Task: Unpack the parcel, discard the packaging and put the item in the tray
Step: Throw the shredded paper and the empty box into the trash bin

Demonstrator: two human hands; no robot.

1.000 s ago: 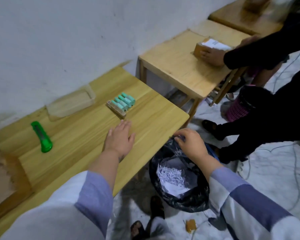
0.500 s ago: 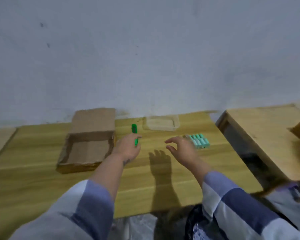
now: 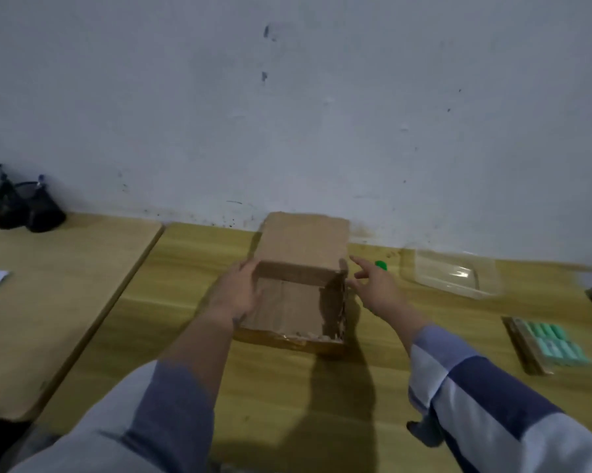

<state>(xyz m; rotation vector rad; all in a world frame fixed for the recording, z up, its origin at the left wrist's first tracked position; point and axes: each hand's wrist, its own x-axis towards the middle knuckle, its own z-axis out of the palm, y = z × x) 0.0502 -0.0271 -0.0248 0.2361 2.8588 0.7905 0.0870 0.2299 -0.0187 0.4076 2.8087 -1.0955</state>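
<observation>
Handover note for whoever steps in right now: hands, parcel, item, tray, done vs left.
Left hand: rests on the left wall of the open cardboard box; whether it actually grips is unclear.
Right hand: open, fingers spread just beside the box's right wall, apparently not touching.
Box: lid flap up, looks emptied apart from scraps along the near wall.
Item, the pack of teal pieces: on the table, far right, outside the clear tray.
Done: item unpacked.
Left: discard the box, put the pack in the tray.
</observation>
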